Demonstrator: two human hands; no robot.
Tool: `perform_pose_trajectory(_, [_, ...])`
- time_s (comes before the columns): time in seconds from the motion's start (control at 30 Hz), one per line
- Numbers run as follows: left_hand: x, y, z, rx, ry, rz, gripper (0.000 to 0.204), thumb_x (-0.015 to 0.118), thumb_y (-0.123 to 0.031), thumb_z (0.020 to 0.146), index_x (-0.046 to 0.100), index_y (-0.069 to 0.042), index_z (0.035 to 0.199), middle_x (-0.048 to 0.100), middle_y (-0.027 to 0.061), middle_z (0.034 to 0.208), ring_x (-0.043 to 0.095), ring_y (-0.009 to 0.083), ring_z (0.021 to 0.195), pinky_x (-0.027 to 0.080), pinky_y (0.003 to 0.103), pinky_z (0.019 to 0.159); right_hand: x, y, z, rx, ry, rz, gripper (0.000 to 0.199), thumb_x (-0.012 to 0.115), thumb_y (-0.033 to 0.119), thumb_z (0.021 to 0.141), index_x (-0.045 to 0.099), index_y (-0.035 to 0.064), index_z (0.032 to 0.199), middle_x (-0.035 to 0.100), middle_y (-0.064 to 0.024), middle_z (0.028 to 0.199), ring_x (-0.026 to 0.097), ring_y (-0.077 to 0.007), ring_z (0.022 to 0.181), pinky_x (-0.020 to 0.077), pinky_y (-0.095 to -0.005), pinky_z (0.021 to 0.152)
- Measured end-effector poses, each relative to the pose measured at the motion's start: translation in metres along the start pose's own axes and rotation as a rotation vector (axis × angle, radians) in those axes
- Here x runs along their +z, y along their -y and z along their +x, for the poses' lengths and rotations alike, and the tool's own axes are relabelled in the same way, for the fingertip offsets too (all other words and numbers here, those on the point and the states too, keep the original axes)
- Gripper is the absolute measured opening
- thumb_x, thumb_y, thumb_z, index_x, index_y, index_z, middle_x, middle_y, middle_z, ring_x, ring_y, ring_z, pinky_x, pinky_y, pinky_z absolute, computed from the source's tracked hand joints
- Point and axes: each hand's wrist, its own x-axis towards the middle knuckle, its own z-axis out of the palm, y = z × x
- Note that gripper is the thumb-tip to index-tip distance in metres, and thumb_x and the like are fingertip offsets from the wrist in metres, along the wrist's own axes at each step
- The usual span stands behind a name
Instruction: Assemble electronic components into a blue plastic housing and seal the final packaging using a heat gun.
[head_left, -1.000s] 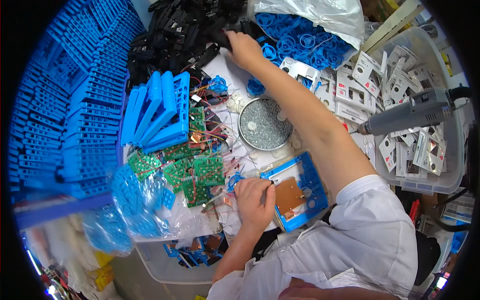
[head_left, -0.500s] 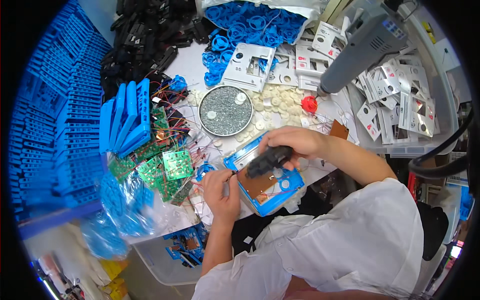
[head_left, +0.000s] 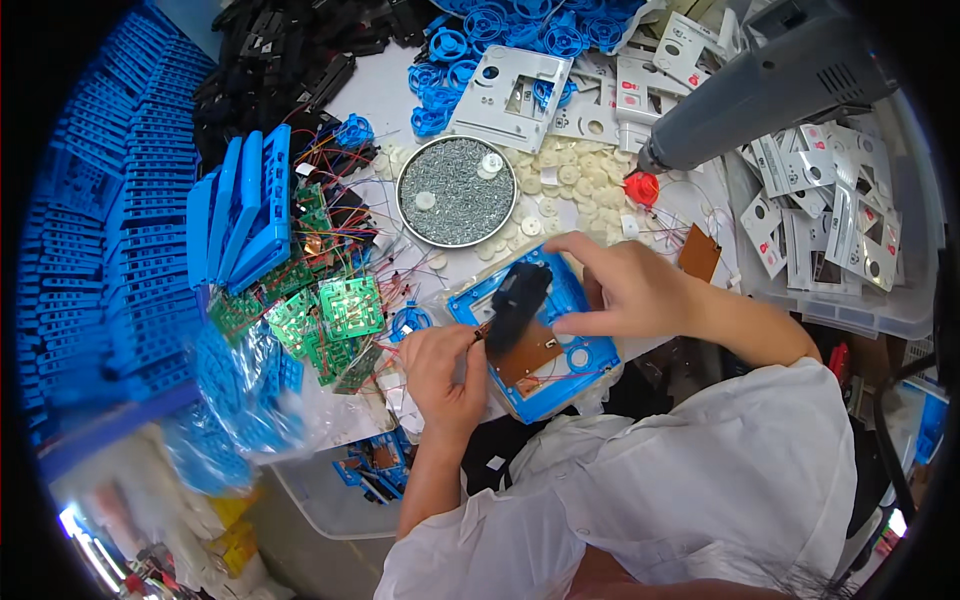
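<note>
My left hand (head_left: pixel 441 375) is closed, its thumb and index finger pinching the lower end of a black plastic part (head_left: pixel 521 297). The part is tilted and slightly blurred, above a blue plastic housing (head_left: pixel 540 402). Inside the housing lies a brown circuit board (head_left: pixel 528 362) with thin red wires. To the right, my right hand (head_left: pixel 645 290) is open, thumb and index finger spread apart over the housing's right side, with a gap between them and the black part. Its other fingers are partly hidden.
A round tray of small screws (head_left: pixel 457 192) stands behind the housing, among cream plastic discs (head_left: pixel 575 168). Green circuit boards (head_left: pixel 350 307) and wires lie left. A grey electric screwdriver (head_left: pixel 760 95) hangs at right, its tip by a red piece (head_left: pixel 641 188). Blue housings (head_left: pixel 150 200) are stacked far left.
My right hand has let go of the black part and opened, moving right. The part now stands more upright in my left hand. The view has shifted slightly.
</note>
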Motion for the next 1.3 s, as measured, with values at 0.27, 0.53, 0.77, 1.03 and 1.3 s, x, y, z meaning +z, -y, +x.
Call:
perform_pose_trajectory(0.27, [-0.006,-0.011,0.018,-0.024,0.099,0.046,0.011,0.070,0.001,0.082,0.068,-0.003,0.092,0.070,0.0089,0.090,0.062,0.0265,0.082,0.045,0.037,0.081,0.016,-0.031,0.043,-0.708,-0.248,-0.435,0.061,0.084,0.015,0.066,0.065,0.0086,0.124,0.064,-0.0070,0.124,0.056,-0.0312,0.118,0.0491,-0.0438,0.090])
perform_pose_trajectory(0.53, [-0.019,-0.011,0.049,-0.077,0.317,0.084,0.007,0.073,-0.005,0.083,0.070,-0.007,0.089,0.070,0.0072,0.088,0.063,0.0274,0.082,0.044,0.038,0.080,0.014,-0.014,0.023,-0.644,-0.121,-0.404,0.056,0.084,0.013,0.065,0.067,0.0068,0.118,0.067,-0.0088,0.109,0.062,-0.0309,0.098,0.0500,-0.0436,0.084])
perform_pose_trajectory(0.77, [-0.025,-0.014,0.067,0.008,0.575,0.115,0.009,0.075,-0.009,0.081,0.070,-0.009,0.089,0.066,0.0059,0.086,0.062,0.0282,0.085,0.043,0.041,0.079,0.025,-0.020,0.020,-0.614,-0.141,-0.321,0.060,0.083,0.013,0.064,0.065,0.0061,0.120,0.064,-0.0080,0.106,0.061,-0.0284,0.097,0.0520,-0.0396,0.083])
perform_pose_trajectory(1.03, [-0.025,-0.007,0.078,0.108,0.674,0.078,0.011,0.076,-0.009,0.079,0.070,-0.010,0.088,0.065,0.0052,0.088,0.060,0.0283,0.084,0.044,0.042,0.079,0.022,-0.019,0.023,-0.623,-0.088,-0.319,0.057,0.082,0.013,0.066,0.064,0.0041,0.120,0.062,-0.0084,0.105,0.060,-0.0286,0.096,0.0535,-0.0371,0.081])
perform_pose_trajectory(1.3, [-0.023,-0.002,0.091,0.253,0.831,0.146,0.005,0.069,-0.010,0.078,0.063,-0.009,0.078,0.058,0.0055,0.078,0.061,0.0284,0.079,0.046,0.042,0.069,0.022,-0.017,0.025,-0.595,-0.009,-0.317,0.057,0.081,0.015,0.070,0.062,0.0050,0.124,0.060,-0.0086,0.108,0.059,-0.0288,0.097,0.0558,-0.0361,0.077])
